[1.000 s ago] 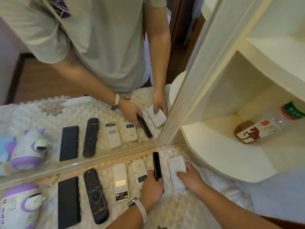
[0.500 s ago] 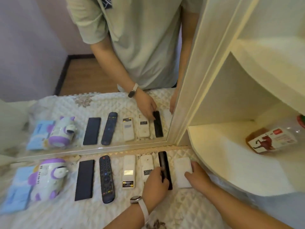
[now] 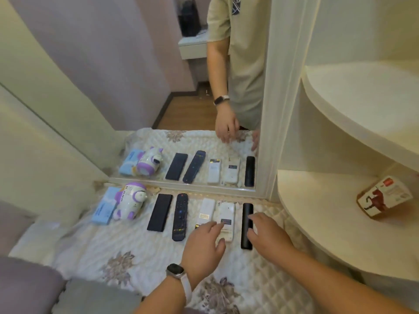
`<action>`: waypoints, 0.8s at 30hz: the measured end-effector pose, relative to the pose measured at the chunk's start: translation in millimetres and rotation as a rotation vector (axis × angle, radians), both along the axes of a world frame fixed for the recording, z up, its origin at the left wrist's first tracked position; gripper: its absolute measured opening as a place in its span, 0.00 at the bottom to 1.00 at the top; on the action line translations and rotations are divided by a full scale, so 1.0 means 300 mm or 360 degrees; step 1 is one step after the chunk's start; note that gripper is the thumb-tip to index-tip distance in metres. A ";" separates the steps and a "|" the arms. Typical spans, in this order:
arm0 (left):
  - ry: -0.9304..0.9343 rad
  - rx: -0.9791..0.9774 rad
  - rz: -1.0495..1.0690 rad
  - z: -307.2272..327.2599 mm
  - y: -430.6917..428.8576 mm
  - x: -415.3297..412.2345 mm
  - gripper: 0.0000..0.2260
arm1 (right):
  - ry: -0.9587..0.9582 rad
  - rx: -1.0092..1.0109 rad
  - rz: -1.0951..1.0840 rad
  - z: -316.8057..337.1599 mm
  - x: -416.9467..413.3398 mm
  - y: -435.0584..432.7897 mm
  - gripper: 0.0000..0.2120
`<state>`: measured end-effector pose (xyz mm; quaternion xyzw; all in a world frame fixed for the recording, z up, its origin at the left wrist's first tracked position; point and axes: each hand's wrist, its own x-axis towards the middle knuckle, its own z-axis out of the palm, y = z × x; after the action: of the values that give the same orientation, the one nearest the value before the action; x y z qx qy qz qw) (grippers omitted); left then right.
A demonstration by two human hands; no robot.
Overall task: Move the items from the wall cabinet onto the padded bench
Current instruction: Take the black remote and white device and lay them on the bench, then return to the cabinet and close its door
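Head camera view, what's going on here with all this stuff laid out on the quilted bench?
A person is laying items in a row on the floral quilted padded bench. Both hands are open and hold nothing: the left hand is over the white remote with a dark label, the right hand by the slim black remote. A bottle of amber liquid with a red horse label lies on the cream cabinet shelf, not yet moved.
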<state>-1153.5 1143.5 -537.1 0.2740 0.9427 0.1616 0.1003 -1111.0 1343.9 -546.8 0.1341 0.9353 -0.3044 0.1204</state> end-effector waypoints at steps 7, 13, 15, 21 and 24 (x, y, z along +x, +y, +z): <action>0.0291 -0.0089 0.0273 0.103 -0.213 0.112 0.20 | 0.0333 0.0291 0.0577 0.088 -0.031 -0.133 0.22; 0.0362 -0.0179 0.0585 0.175 -0.398 0.233 0.21 | 0.0476 0.0423 0.0954 0.171 -0.011 -0.332 0.26; 0.0399 -0.0205 0.0666 0.187 -0.467 0.273 0.21 | 0.0521 0.0460 0.1037 0.192 0.008 -0.400 0.25; 0.0574 -0.0161 0.0898 0.256 -0.718 0.456 0.20 | 0.0657 0.0477 0.1221 0.264 0.093 -0.677 0.23; 0.0597 -0.0182 0.1031 0.297 -0.887 0.581 0.20 | 0.0783 0.0433 0.1325 0.323 0.160 -0.870 0.22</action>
<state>-979.4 877.4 -448.1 -0.0196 0.9900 0.0791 -0.1152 -1062.9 1082.9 -449.9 -0.3115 0.9415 -0.1283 -0.0110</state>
